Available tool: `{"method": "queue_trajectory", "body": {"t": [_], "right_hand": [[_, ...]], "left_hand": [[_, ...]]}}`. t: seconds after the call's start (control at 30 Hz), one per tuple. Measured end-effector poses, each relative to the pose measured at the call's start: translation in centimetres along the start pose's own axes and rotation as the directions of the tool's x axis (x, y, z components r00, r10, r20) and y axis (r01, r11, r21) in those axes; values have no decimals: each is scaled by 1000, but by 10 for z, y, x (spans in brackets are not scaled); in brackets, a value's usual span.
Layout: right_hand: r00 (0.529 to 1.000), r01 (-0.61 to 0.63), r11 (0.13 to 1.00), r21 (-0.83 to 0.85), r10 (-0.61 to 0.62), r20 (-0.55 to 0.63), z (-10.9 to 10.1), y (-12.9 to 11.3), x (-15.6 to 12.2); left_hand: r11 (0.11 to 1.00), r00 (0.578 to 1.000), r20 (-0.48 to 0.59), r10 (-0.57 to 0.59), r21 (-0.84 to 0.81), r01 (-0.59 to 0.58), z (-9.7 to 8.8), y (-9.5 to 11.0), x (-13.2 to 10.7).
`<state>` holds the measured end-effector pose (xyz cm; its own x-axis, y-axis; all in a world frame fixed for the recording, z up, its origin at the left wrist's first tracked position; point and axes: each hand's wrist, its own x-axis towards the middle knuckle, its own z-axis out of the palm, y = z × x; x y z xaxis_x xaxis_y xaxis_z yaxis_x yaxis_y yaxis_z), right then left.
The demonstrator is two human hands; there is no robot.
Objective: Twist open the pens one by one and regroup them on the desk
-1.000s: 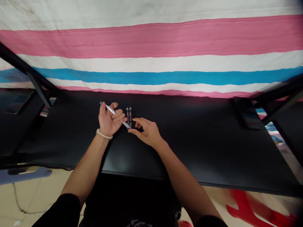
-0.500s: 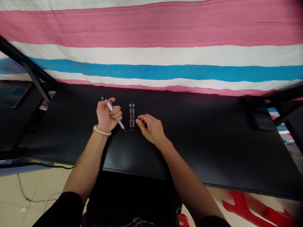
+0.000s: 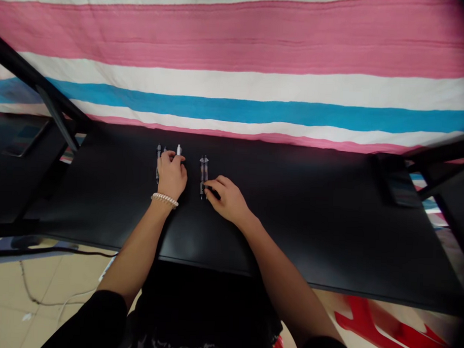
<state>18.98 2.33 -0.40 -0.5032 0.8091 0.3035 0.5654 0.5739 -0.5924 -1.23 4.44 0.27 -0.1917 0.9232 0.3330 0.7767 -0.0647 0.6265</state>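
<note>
My left hand (image 3: 172,176), with a white beaded bracelet on its wrist, is palm down on the black table. Its fingers close over a white pen (image 3: 178,150), whose top end sticks out beyond them. Just left of the fingers lies a dark pen (image 3: 158,153), and the tip of another dark pen (image 3: 165,149) shows beside it, mostly covered by the hand. To the right, two clear-and-dark pens (image 3: 202,169) lie side by side, pointing away from me. My right hand (image 3: 228,198) pinches the lower part of the right-hand one between thumb and fingers.
The black table (image 3: 310,212) stretches wide on both sides. A striped cloth (image 3: 235,83) hangs along its back edge. Black metal frame bars (image 3: 55,112) rise at the left and right ends. Below the front edge are a red plastic stool (image 3: 364,320) and cables on the floor.
My left hand has turned from palm up to palm down and brought the white pen down beside the left dark pens. My right hand has moved slightly left onto the right pen of the pair.
</note>
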Motion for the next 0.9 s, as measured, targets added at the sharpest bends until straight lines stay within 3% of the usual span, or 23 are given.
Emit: {"method": "queue_trajectory", "body": {"t": [0.13, 0.23, 0.37, 0.47, 0.57, 0.7, 0.8, 0.9], "right_hand": [[1000, 0, 1000, 12, 0, 5, -3, -1, 0], [999, -35, 999, 16, 35, 20, -4, -3, 0], [994, -106, 994, -28, 107, 26, -4, -2, -1], [989, -149, 989, -14, 148, -23, -3, 2, -2], [961, -227, 948, 224, 255, -105, -1, 8, -2], [924, -264, 705, 658, 380, -36, 1, 10, 0], [931, -234, 614, 754, 366, -8, -2, 5, 2], [915, -222, 562, 797, 402, -29, -5, 2, 4]], "left_hand": [[968, 999, -2, -43, 246, 42, -6, 4, 0], [963, 999, -34, -11, 267, 20, -10, 7, 3], [996, 993, -74, 88, -5, -89, -5, 14, 4], [952, 1000, -23, 18, -305, -25, 4, 21, 0], [833, 992, 75, -106, -538, 129, 14, 26, -5], [581, 949, 196, -246, -754, 307, 19, 29, -5], [376, 932, 286, -222, -857, 352, 13, 33, -4], [255, 930, 321, -179, -898, 359, 7, 37, -3]]}}
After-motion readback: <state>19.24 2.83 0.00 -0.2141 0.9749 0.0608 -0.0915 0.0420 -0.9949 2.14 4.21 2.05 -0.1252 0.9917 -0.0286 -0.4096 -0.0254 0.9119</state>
